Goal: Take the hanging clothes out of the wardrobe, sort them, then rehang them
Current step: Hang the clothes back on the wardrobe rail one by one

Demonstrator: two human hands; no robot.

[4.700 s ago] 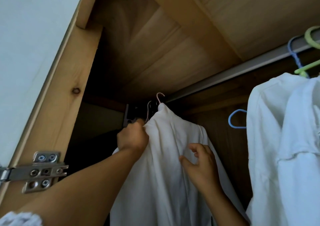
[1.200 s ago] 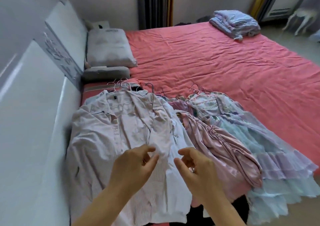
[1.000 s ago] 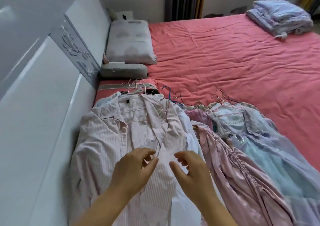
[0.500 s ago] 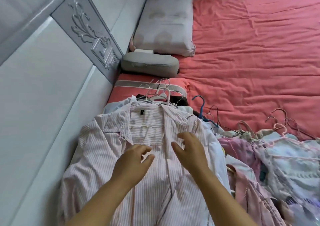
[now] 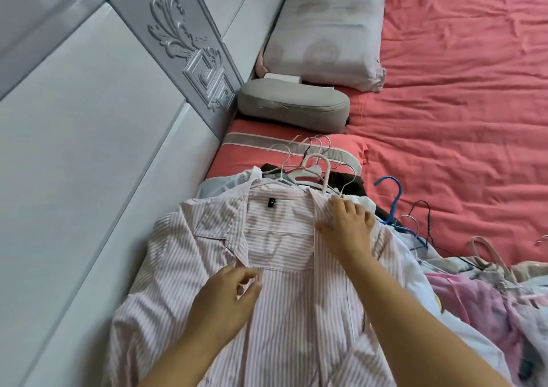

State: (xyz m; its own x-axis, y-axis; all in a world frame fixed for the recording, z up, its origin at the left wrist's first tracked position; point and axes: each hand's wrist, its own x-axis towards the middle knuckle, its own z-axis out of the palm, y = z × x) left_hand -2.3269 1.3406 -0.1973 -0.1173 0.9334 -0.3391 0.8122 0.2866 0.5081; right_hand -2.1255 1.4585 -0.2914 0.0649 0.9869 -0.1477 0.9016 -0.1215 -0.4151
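A pink-and-white striped shirt (image 5: 189, 256) lies face up on top of a pile of clothes on the bed, still on a thin wire hanger (image 5: 278, 229). My left hand (image 5: 228, 300) hovers over the shirt's front placket, fingers loosely curled, thumb and fingertips apart. My right hand (image 5: 347, 226) rests flat on the shirt's right collar and shoulder, fingers spread. Several hanger hooks (image 5: 314, 161) stick out above the collar, a thick white one among them. More clothes on hangers, pink and pale blue (image 5: 486, 294), lie to the right.
The red bedsheet (image 5: 459, 113) stretches away to the right. A grey bolster (image 5: 293, 105) and a pale pillow (image 5: 326, 27) sit near the white padded headboard (image 5: 89, 137) on the left. A blue hanger (image 5: 396, 199) pokes out beside my right hand.
The view has tilted down and closer to the shirt. My right hand has slid up from the shirt's chest to its right collar. My left hand stays over the placket.
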